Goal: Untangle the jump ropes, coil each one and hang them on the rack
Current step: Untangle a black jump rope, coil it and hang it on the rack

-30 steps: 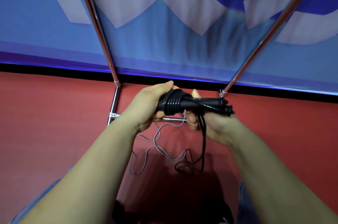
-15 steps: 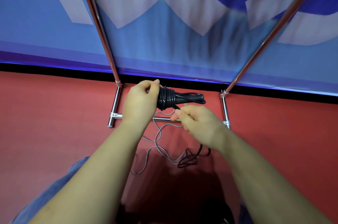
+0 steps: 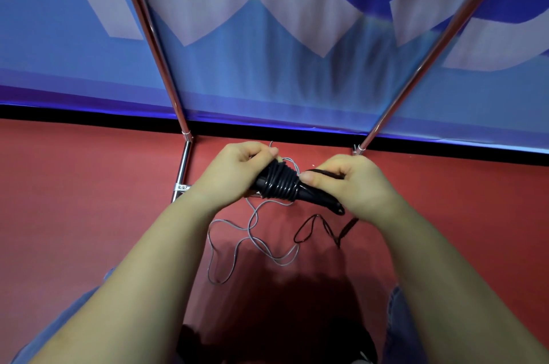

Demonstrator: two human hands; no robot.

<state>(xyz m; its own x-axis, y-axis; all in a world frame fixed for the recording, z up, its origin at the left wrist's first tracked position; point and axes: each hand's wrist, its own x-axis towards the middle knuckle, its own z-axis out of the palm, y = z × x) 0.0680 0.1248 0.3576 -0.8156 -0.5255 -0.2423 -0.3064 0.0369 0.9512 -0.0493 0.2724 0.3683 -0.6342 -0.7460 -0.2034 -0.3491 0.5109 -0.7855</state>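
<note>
Black rope [image 3: 280, 185] coiled round handles; grey rope [image 3: 252, 233] loose on floor.

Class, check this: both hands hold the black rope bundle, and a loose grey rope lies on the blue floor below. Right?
Not quite. The head view shows the floor is red, not blue. The rest stands: both hands, left and right, hold the black rope bundle, grey rope below.

Two jump ropes — one black rope [image 3: 280, 185], one grey rope [image 3: 252, 233] — two hands, one rack [image 3: 181, 173].

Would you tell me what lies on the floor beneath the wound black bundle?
Under the black bundle, a loose grey rope and black cord slack lie on the red floor; the hands hide its handles.
</note>
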